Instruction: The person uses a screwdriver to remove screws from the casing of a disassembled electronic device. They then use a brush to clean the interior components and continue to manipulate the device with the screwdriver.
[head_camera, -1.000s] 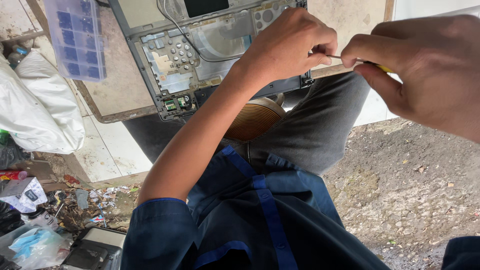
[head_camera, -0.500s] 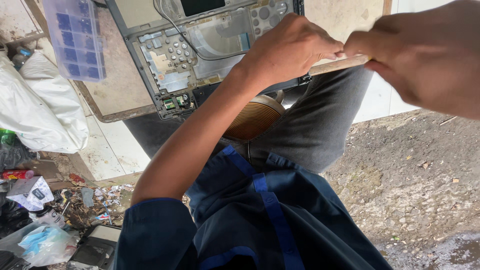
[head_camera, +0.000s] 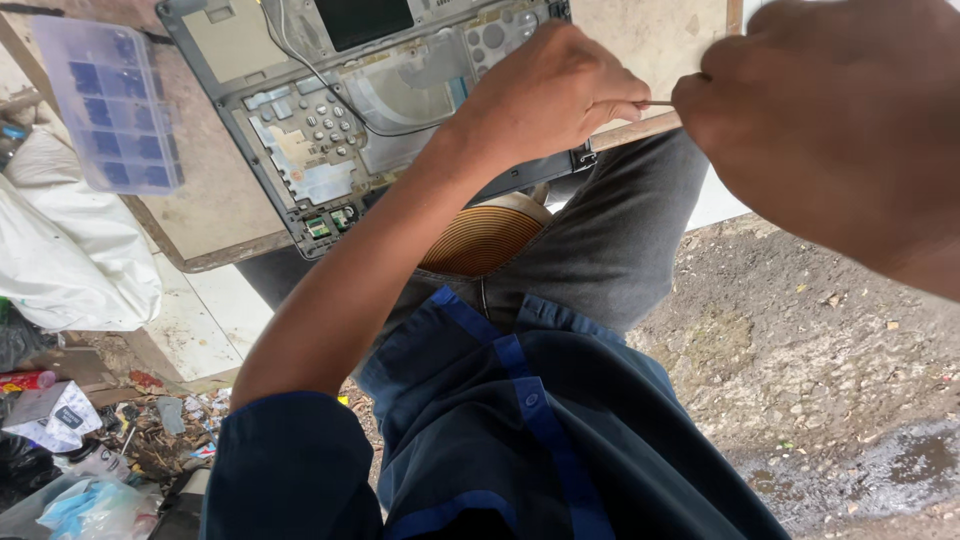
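Note:
An opened grey laptop chassis (head_camera: 330, 130) lies on a worn tabletop (head_camera: 200, 190), its inner frame, cables and small green boards exposed. My left hand (head_camera: 550, 90) hovers over the chassis's right edge, fingers pinched on the tip of a thin metal tool shaft (head_camera: 657, 102). My right hand (head_camera: 830, 120), close to the camera at the upper right, is closed around the other end of that tool; the handle is hidden inside the fist. The two hands are a short gap apart, joined by the shaft.
A clear compartment box with blue parts (head_camera: 110, 100) sits on the table's left. A white plastic bag (head_camera: 60, 260) and litter (head_camera: 90, 430) lie on the ground at left. A round ribbed tan object (head_camera: 485, 235) rests by my grey trouser leg (head_camera: 610, 250). Bare dirt ground (head_camera: 830, 400) lies right.
My right hand has come up and nearer the camera, and the tool's yellow handle no longer shows. My left hand stays pinched at the tool's tip over the laptop edge.

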